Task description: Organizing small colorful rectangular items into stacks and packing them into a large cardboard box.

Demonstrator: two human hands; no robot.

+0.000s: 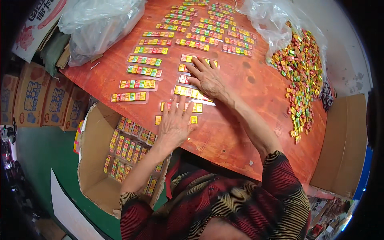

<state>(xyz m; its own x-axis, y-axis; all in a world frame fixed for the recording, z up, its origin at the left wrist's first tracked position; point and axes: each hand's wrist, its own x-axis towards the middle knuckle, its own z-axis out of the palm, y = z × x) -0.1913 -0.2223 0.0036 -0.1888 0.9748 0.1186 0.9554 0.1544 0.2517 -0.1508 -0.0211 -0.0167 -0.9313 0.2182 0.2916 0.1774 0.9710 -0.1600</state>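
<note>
Strips (192,93) lie in columns on the counter (248,120). The left hand (174,129) covers the nearest strips, the right hand (209,81) those just beyond, fingers (173,106) apart on both; palm contact is hard to judge. A carton (90,156) below holds more.

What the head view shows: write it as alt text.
Left hand and right hand spread over packs of small colourful pieces on a red table; a loose heap lies right, a cardboard box of packs lower left.
</note>
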